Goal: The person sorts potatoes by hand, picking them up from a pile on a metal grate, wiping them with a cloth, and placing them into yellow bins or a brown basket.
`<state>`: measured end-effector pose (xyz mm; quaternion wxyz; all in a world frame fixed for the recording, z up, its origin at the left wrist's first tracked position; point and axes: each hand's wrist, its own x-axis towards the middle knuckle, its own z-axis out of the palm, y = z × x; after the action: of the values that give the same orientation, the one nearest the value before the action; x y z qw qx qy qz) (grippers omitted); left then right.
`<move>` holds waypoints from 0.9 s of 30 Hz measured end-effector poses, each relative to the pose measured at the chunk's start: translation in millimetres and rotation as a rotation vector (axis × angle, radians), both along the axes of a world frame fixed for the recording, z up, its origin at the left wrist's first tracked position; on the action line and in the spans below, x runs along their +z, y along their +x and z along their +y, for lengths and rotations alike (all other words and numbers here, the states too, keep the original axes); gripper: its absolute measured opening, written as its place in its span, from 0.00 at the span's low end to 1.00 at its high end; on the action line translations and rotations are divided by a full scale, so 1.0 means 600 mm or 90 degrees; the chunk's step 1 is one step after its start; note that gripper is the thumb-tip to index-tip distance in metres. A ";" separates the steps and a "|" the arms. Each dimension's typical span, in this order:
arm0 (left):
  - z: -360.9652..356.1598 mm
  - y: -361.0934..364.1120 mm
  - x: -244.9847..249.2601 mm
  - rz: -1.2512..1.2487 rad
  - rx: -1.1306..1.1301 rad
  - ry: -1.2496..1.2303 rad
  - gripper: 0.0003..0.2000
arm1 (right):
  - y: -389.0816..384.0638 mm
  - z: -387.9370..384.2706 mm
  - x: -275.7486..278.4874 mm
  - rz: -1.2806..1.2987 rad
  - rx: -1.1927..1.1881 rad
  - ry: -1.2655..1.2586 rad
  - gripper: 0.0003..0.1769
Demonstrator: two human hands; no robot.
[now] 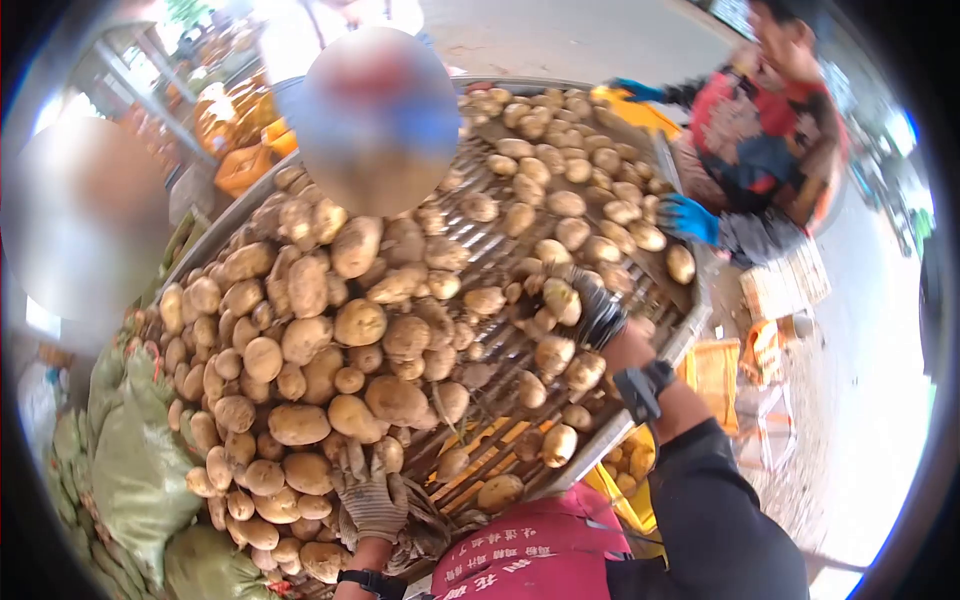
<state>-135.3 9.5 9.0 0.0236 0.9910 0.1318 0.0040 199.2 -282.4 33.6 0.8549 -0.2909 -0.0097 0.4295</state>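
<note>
My left hand [372,497], in a striped knit glove, rests with fingers stretched out against the near edge of a big heap of potatoes [300,425]. A crumpled brown cloth [425,530] lies right beside it. My right hand [598,308] wears a dark glove and reaches over the slatted sorting table [500,385]. Its fingers curl around a potato [562,301], partly smeared by motion. Small loose potatoes lie on the slats around that hand.
Across the table a co-worker in blue gloves [690,218] handles potatoes. Another person stands at the far side, blurred. Green sacks [140,470] stand at the left. A yellow crate with potatoes [632,470] sits below the near rim. Orange crates [245,170] are behind.
</note>
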 end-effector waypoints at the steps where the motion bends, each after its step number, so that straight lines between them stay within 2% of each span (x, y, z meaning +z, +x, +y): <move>1: -0.001 0.000 0.005 0.041 0.011 -0.011 0.30 | -0.046 -0.017 -0.040 -0.213 -0.105 -0.089 0.09; 2: -0.010 0.005 0.020 0.062 0.018 -0.014 0.30 | -0.089 -0.037 -0.079 -0.420 -0.209 -0.191 0.09; 4: -0.005 -0.001 0.010 0.045 -0.009 0.028 0.30 | -0.172 -0.080 -0.051 0.032 -0.117 0.035 0.12; 5: -0.015 0.006 0.022 0.066 0.009 0.027 0.30 | -0.217 -0.092 0.022 0.167 -0.101 0.114 0.20; 6: -0.019 0.007 0.027 0.039 -0.021 0.044 0.29 | -0.244 -0.109 -0.007 0.135 -0.109 0.120 0.20; 8: -0.007 -0.001 0.014 0.014 -0.055 0.073 0.28 | -0.325 -0.145 -0.004 0.190 -0.184 0.151 0.21; 9: 0.008 -0.005 -0.001 0.003 -0.096 0.140 0.29 | -0.361 -0.170 -0.007 0.163 -0.214 0.157 0.21; 11: 0.033 -0.015 -0.029 -0.065 -0.138 0.143 0.27 | -0.438 -0.202 -0.052 0.179 -0.285 0.243 0.23; 12: 0.033 -0.013 -0.033 -0.086 -0.151 0.161 0.27 | -0.474 -0.217 -0.062 0.183 -0.320 0.299 0.24; 13: 0.022 -0.009 -0.025 -0.069 -0.138 0.167 0.27 | -0.509 -0.236 -0.052 0.129 -0.366 0.278 0.27; 14: 0.012 -0.010 -0.017 -0.052 -0.119 0.175 0.27 | -0.544 -0.252 -0.063 0.144 -0.418 0.304 0.28; 16: 0.044 -0.010 -0.046 -0.041 -0.119 0.229 0.28 | -0.615 -0.304 -0.069 0.127 -0.552 0.249 0.23; 18: 0.042 -0.009 -0.043 -0.061 -0.126 0.188 0.28 | -0.693 -0.368 -0.049 0.039 -0.762 0.026 0.14; 19: 0.040 -0.010 -0.041 -0.061 -0.124 0.189 0.28 | -0.713 -0.421 -0.034 0.245 -0.701 0.329 0.08; 20: 0.039 -0.009 -0.037 -0.049 -0.122 0.174 0.28 | -0.744 -0.460 -0.006 0.157 -0.763 0.229 0.07; 21: 0.041 -0.008 -0.034 -0.038 -0.113 0.161 0.29 | -0.772 -0.497 -0.001 0.188 -0.782 0.322 0.09; 22: 0.049 -0.007 -0.045 -0.049 -0.112 0.152 0.28 | -0.809 -0.546 -0.030 0.162 -0.882 0.045 0.09; 23: 0.051 -0.012 -0.047 -0.056 -0.124 0.145 0.28 | -0.849 -0.594 -0.045 0.070 -0.795 -0.058 0.14; 24: 0.054 -0.010 -0.046 -0.067 -0.134 0.138 0.27 | -0.879 -0.626 -0.071 0.225 -0.937 -0.027 0.21; 25: 0.051 -0.010 -0.043 -0.062 -0.128 0.150 0.28 | -0.927 -0.668 -0.118 0.326 -0.992 -0.084 0.25; 26: 0.045 -0.011 -0.039 -0.056 -0.123 0.160 0.28 | -0.951 -0.675 -0.118 0.601 -1.035 -0.209 0.27; 27: 0.038 -0.013 -0.033 -0.069 -0.123 0.156 0.29 | -1.030 -0.686 -0.164 0.486 -0.952 -0.442 0.26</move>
<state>-143.2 32.1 -11.0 -0.0900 0.9928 0.0333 0.0712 -418.8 -693.8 -65.1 0.7202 -0.3007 0.5953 -0.1912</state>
